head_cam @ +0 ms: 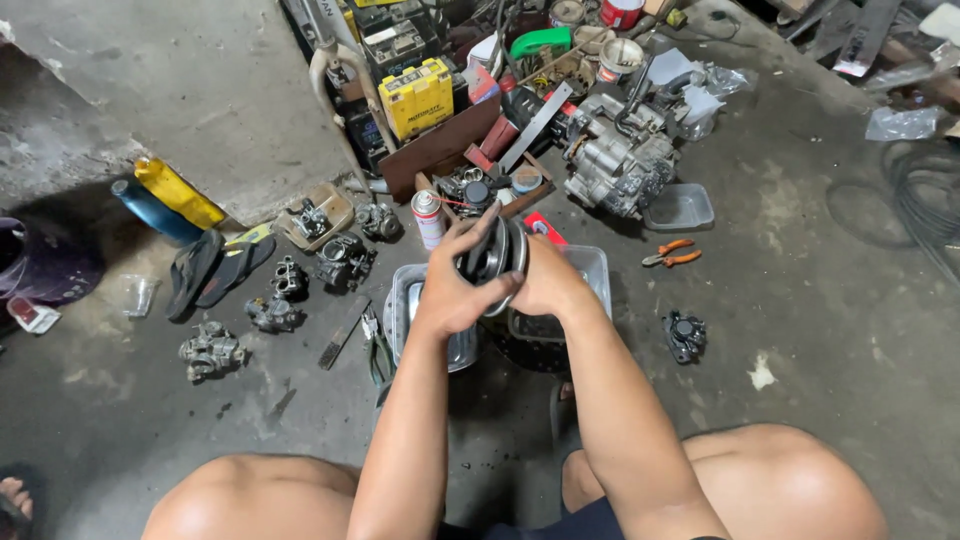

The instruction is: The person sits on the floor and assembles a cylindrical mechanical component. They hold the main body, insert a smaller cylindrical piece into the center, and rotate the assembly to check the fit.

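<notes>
Round metal pulley part, dark with a bright rim, sits held up between both hands over a clear plastic tray on the concrete floor. Going left to right, loose carburetors and pliers lie beside the tray, then the left hand closes its grip over the part's near face while the right hand wraps the far side. Judging from that, the part is out of any housing and in hand, while an engine block, orange-handled cutters and a small caliper lie apart.
</notes>
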